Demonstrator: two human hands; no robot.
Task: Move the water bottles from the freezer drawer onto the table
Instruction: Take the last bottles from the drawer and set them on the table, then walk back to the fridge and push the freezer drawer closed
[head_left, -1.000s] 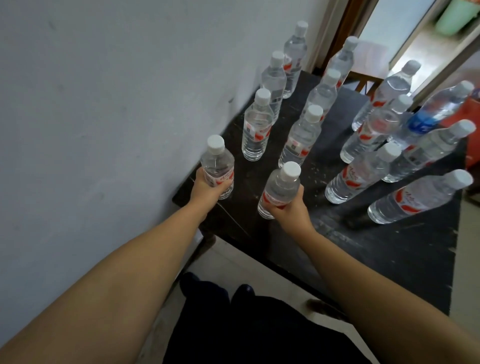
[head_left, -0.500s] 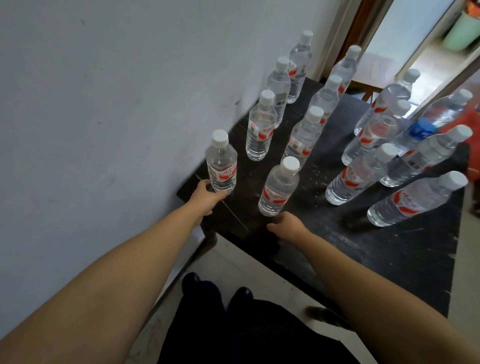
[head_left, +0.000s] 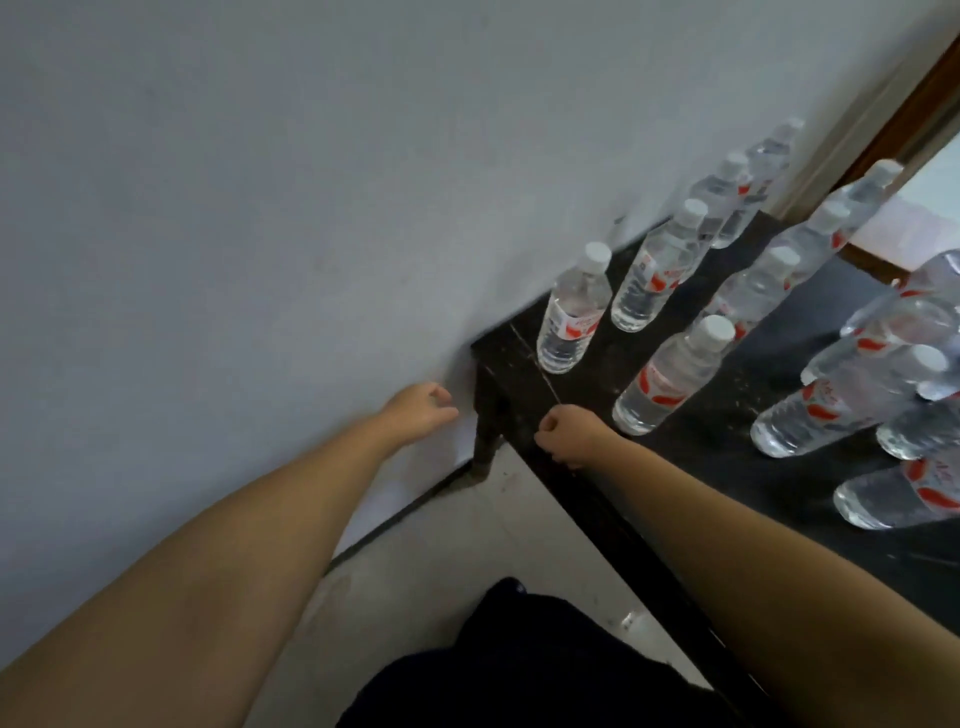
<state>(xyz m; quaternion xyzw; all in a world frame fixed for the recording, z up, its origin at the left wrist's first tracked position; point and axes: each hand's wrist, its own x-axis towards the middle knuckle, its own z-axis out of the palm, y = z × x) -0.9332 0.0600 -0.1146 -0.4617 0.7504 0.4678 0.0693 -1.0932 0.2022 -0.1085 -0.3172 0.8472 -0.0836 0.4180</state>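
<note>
A: One head-worn view here, looking forward and steeply down, tilted toward the wall (head_left: 260, 182) on the left.
B: Close in on the worktop (head_left: 727, 457) corner; the far end looks blurred, perhaps from motion.

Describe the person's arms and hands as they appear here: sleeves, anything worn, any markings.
Both forearms are bare right down to the frame's edge; no sleeves show. The left hand and right hand are bare too: no gloves, and no watch, bracelet or ring can be seen on either wrist or on the fingers. No marks or tattoos show. The picture is a little blurred, so small details could be missed.
</note>
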